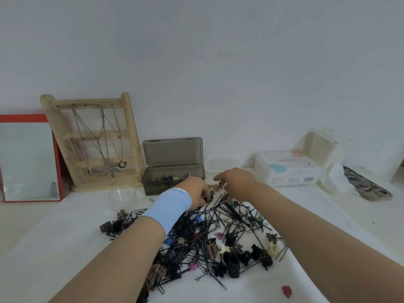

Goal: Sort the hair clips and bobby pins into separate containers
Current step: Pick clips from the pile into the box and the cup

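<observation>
Black bobby pins (218,224) and mixed hair clips (231,259) lie in one tangled heap mid-desk (65,237); smoky grey box (172,180) at the back edge, lid up, has a few clips in it, clear bowl (123,197) just left of it. Looks early, picking step. Left hand (196,191) curled at a green clip (211,192) on the heap's far edge, can't tell if gripped; right hand (237,180) relaxed beside it, nothing visibly held. Next: lift one clip free of the pins, drop it in the box

Bare tablecloth (54,237) flanks the pin pile (207,232); smoky box (157,182) blocks beyond.
</observation>
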Motion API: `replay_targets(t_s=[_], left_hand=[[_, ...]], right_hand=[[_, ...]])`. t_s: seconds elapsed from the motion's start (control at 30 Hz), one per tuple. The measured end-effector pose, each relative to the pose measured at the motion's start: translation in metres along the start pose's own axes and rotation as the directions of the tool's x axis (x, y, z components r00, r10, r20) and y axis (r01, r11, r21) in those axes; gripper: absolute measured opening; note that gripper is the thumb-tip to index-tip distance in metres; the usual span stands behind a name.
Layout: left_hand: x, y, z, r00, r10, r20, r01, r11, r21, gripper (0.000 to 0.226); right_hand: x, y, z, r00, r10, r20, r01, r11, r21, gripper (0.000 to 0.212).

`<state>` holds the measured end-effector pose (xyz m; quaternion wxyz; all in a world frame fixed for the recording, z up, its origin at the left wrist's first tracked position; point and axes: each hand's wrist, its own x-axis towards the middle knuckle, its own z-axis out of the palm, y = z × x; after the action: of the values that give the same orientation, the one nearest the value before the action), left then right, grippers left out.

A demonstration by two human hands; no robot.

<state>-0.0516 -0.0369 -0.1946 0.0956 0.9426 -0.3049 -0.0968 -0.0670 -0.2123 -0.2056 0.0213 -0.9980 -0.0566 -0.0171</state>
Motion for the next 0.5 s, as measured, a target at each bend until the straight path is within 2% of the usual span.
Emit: replay_targets(t_s=[0.07, 0.2, 0.23, 0.37, 0.5], left_hand=[[-0.002, -0.006, -0.001, 1.000, -0.014, -0.004, 0.014, 1.000, -0.023, 0.024], [-0.007, -0.012, -0.003, 0.999, 0.002, -0.033, -0.005, 0.997, -0.078, 0.019], [-0.008, -0.013, -0.005, 0.999, 0.009, -0.042, -0.013, 0.996, -0.092, 0.018], [-0.013, -0.019, -0.014, 0.991, 0.019, -0.135, -0.045, 0.980, -0.193, 0.014], [-0.016, -0.029, -0.030, 0.965, -0.024, -0.261, -0.056, 0.953, -0.297, 0.010]], right_hand=[[0.005, -0.002, 0.003, 1.000, 0.020, -0.005, -0.020, 0.999, -0.036, 0.060], [0.005, -0.003, 0.001, 0.998, 0.061, 0.020, -0.059, 0.995, -0.079, 0.025], [0.003, -0.001, -0.001, 0.999, 0.055, 0.004, -0.054, 0.998, -0.041, 0.021], [-0.008, 0.004, -0.014, 0.998, 0.021, -0.061, -0.011, 0.987, 0.163, 0.026], [-0.008, 0.000, -0.029, 0.989, 0.024, -0.143, 0.027, 0.939, 0.343, 0.009]])
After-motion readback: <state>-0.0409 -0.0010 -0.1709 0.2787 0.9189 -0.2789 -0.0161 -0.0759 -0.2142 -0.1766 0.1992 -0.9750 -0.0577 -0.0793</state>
